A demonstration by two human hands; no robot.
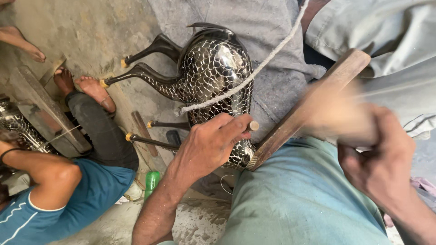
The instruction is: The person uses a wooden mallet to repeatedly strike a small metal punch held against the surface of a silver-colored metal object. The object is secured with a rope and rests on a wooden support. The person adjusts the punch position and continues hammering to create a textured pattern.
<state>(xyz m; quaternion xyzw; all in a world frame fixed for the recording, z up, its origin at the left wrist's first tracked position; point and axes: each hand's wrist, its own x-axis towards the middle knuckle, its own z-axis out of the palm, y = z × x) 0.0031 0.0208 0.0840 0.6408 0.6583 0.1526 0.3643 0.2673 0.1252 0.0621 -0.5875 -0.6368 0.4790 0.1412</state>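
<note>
Dusty floor, black scaled metal animal figure [213, 68] just beyond left hand [209, 147]

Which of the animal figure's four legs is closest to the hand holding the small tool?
The lowest leg, a thin dark one with a brass tip, runs just left of the left hand. The other three legs of the metal animal figure lie farther up.

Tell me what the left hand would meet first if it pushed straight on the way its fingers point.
The left hand holds a small wooden-ended tool, its fingers pointing right and slightly up. Straight on, it would most likely meet the wooden plank leaning beside the black scaled metal animal figure; depth is unclear.
</note>
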